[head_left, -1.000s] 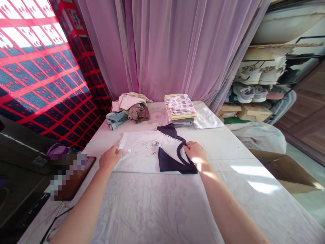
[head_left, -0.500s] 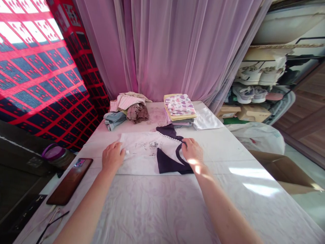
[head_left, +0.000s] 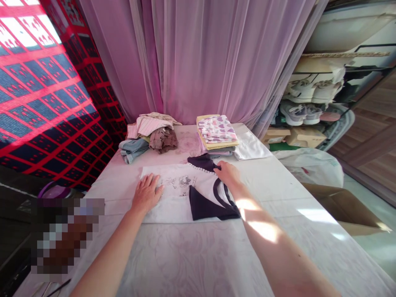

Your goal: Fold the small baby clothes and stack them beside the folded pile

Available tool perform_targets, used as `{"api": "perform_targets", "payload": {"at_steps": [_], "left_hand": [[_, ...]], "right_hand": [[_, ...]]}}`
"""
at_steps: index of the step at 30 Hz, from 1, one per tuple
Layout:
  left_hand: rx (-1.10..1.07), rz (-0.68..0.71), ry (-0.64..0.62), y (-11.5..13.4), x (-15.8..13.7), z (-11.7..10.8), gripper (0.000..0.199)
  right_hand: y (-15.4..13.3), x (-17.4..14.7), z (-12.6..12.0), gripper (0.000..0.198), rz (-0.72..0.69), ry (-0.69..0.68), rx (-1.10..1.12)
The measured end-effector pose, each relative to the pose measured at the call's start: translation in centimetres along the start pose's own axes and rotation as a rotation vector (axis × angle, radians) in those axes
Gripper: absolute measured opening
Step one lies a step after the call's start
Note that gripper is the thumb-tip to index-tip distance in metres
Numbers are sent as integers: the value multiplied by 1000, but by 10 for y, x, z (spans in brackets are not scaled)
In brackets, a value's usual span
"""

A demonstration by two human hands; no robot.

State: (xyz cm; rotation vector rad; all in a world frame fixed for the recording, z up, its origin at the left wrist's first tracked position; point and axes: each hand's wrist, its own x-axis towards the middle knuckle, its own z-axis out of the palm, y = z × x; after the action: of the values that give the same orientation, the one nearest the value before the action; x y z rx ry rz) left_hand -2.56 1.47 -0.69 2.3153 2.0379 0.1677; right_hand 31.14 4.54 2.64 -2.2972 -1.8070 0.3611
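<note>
A white T-shirt [head_left: 176, 198] with dark sleeves and a black print lies sideways on the bed, its neckline to the right. One dark sleeve [head_left: 202, 205] lies folded in over the near side of the chest. My left hand [head_left: 146, 193] rests flat on the hem end, fingers slightly spread. At the far shoulder, my right hand [head_left: 228, 175] pinches the dark fabric beside the collar between thumb and fingers. Its fingertips are partly hidden from view.
Behind the shirt are a loose heap of clothes [head_left: 154, 128] and a neat folded stack [head_left: 217, 130], with white cloth [head_left: 252, 145] beside it. A pixelated patch covers the left edge. An open cardboard box [head_left: 343, 206] and shoe shelves stand right.
My left hand has slid from the hem edge onto the shirt and flattened out. My right hand has shifted from the collar to the far shoulder. The view has turned slightly.
</note>
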Motion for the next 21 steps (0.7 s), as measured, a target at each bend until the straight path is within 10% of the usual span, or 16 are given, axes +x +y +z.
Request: {"api": "perform_targets", "payload": {"at_steps": [21], "left_hand": [[139,36,0,-31,62,-40,42]], "right_hand": [[-40,45,7,27,56,1,248]]}}
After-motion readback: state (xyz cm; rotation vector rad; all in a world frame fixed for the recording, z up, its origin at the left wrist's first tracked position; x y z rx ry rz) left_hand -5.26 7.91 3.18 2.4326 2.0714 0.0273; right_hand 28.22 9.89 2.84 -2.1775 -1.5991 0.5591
